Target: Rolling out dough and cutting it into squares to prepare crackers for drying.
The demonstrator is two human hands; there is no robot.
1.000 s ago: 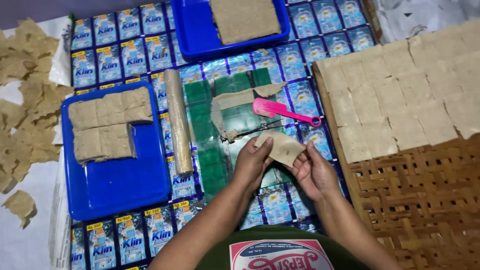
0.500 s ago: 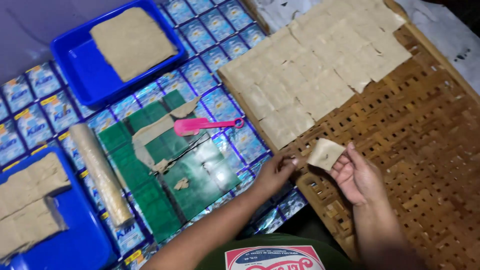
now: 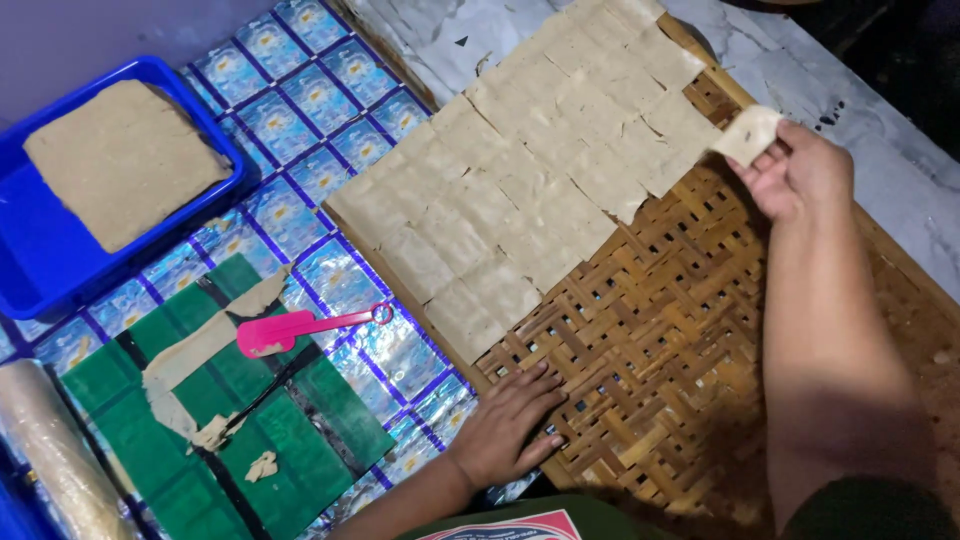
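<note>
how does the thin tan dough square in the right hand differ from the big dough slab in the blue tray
The thin tan dough square is small and pinched in the fingers of the right hand, held above the woven bamboo tray; the big tan dough slab is far larger and lies flat in the blue plastic tray. The square is paler, the slab browner. Both are flat, tan, roughly four-sided dough pieces.
</note>
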